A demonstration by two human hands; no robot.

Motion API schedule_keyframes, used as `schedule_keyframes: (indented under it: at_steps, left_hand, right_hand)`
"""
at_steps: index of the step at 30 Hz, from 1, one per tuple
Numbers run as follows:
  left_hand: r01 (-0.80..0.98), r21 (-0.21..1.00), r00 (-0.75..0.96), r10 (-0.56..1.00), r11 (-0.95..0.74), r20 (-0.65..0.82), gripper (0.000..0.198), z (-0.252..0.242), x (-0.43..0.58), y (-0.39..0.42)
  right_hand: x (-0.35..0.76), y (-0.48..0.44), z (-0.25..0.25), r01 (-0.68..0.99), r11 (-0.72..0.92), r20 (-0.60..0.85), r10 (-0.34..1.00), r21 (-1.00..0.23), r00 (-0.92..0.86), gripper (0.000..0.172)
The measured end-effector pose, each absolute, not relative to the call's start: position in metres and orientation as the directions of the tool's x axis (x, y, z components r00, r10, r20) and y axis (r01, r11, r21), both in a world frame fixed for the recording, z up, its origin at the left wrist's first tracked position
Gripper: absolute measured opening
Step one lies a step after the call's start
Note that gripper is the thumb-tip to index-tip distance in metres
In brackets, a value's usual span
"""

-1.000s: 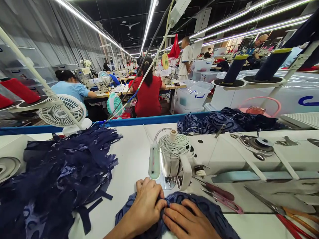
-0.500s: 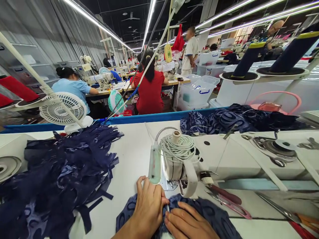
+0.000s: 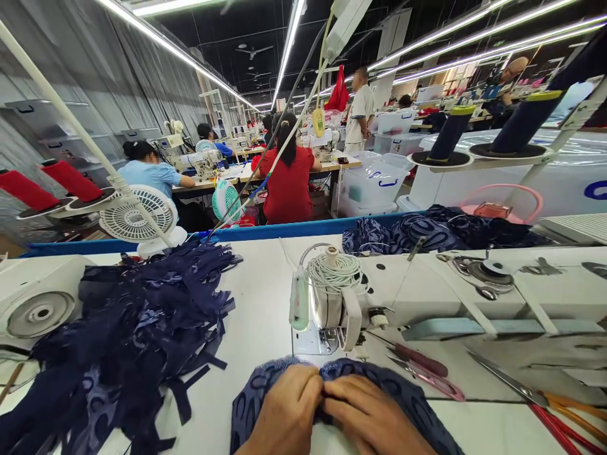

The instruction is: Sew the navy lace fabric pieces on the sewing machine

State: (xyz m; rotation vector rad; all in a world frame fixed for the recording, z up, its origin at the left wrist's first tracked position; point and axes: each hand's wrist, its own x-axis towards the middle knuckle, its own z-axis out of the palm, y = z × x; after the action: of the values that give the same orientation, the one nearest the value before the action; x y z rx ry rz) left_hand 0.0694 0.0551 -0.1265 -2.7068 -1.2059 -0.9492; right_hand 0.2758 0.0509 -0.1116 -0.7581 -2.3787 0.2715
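A dark blue patterned fabric piece (image 3: pixel 410 395) lies on the white sewing table, just in front of the sewing machine's needle plate (image 3: pixel 308 341). My left hand (image 3: pixel 289 407) pinches its middle, thumb and fingers pressed together. Against it, my right hand (image 3: pixel 367 411) grips the same fabric, with fingers curled and the tips meeting those of the left hand. What exactly lies between the fingertips is hidden. Above and beyond both hands stands the white sewing machine head (image 3: pixel 327 303), a coil of pale cord (image 3: pixel 334 272) on top and a small lamp (image 3: pixel 299 300) at its left.
Navy fabric strips (image 3: pixel 156 322) are heaped at the left. Red-handled snips (image 3: pixel 427 373) and orange-handled scissors (image 3: pixel 526 385) lie right of the machine head. More patterned fabric (image 3: pixel 417 230) is piled behind the machine. A white fan (image 3: pixel 137 215) stands at the back left; people sit further off.
Both hands have drawn closer to me, away from the needle area, bringing the fabric along. The right hand has gone from lying flat to pinching beside the left. The view has shifted slightly.
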Motion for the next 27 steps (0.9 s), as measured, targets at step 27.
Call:
schedule_keyframes:
  at_steps: [27]
  left_hand:
    - [0.664, -0.056, 0.662, 0.552, -0.746, 0.508, 0.047, -0.153, 0.045, 0.054]
  right_hand:
    - [0.299, 0.059, -0.143, 0.661, 0.748, 0.373, 0.596, 0.063, -0.711, 0.043]
